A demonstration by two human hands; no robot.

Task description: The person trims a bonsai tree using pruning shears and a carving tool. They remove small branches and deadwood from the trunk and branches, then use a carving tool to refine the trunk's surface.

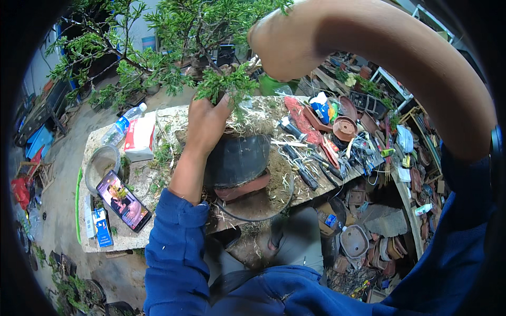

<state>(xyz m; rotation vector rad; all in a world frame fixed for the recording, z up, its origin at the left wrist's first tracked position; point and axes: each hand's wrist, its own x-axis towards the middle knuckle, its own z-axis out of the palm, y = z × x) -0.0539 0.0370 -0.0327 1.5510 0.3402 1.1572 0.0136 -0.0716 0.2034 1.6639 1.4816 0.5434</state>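
Leftward of and beyond your left fingers, the green tree fans out its branches; the top edge cuts off its crown, so the full long axis can't be read, though what shows runs away from you. Your left hand looks nearer its base: the thumb points up under a low sprig, the other fingers are mostly covered, and I cannot tell what they pinch. Just below and right of them are rooty soil and a dark container. Farther right, your right hand is beside the foliage, fingers hidden, their state unreadable.
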